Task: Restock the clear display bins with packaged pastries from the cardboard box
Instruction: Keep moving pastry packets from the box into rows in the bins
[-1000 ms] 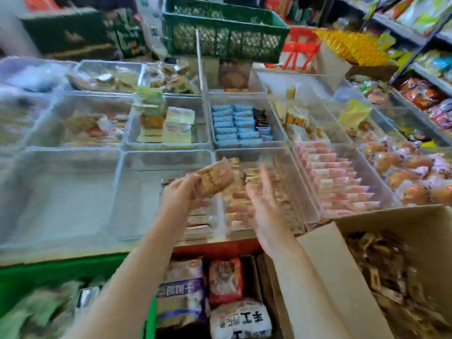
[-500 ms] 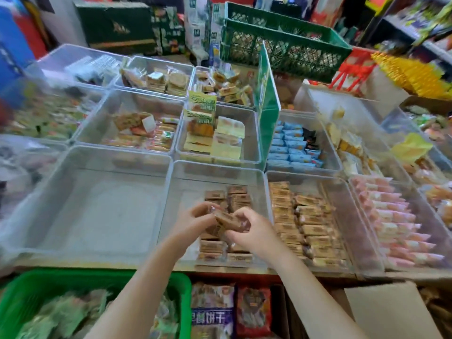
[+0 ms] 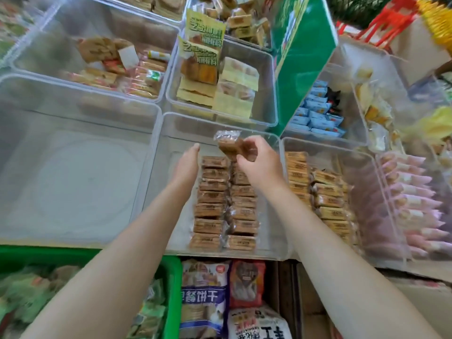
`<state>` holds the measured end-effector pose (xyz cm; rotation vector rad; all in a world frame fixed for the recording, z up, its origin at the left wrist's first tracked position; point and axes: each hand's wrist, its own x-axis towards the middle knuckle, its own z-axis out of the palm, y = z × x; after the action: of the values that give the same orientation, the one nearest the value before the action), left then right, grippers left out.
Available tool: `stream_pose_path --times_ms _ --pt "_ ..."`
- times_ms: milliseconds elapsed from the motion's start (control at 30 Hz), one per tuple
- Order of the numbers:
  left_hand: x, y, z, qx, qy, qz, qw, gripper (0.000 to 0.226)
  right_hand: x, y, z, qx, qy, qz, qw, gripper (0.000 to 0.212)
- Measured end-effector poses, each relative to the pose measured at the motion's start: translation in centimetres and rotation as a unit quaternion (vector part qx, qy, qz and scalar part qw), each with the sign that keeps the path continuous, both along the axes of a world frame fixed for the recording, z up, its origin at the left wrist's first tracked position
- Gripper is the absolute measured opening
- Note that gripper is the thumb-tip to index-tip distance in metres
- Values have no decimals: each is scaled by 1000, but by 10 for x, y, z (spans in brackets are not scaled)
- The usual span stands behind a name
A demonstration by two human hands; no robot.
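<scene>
Wrapped pastry pinched in right hand fingertips; left hand flat, empty.

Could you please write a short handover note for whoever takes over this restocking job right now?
Right hand: pinches one wrapped brown pastry above the far end of the middle front bin.
Left hand: open, fingers straight, holding nothing, over the same bin beside the rows.
Done: two rows of brown pastries lie in that bin.
Left: set the held pastry at the far end of the rows, then keep filling. The large bin to the left holds nothing. The cardboard box is out of view.
</scene>
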<state>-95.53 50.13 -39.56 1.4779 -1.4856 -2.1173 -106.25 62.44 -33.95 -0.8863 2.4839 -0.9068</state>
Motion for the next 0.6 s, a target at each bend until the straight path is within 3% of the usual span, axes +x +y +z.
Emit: stream_pose_path --times_ms 100,200,367,467,600 --pt "-4 -2 -13 46 5 13 999 68 -4 -25 -15 -2 37 31 999 23" --pt "-5 -7 -21 77 22 30 996 68 -8 -44 -37 33 109 65 991 30" --pt "-8 -7 -28 103 49 31 993 60 -12 -49 -62 156 270 156 937 28" --pt "-9 -6 -29 100 35 21 994 43 -8 -49 -68 213 271 194 918 31" --pt "-7 -4 -25 84 27 -12 996 41 4 -44 -75 261 294 165 904 35"
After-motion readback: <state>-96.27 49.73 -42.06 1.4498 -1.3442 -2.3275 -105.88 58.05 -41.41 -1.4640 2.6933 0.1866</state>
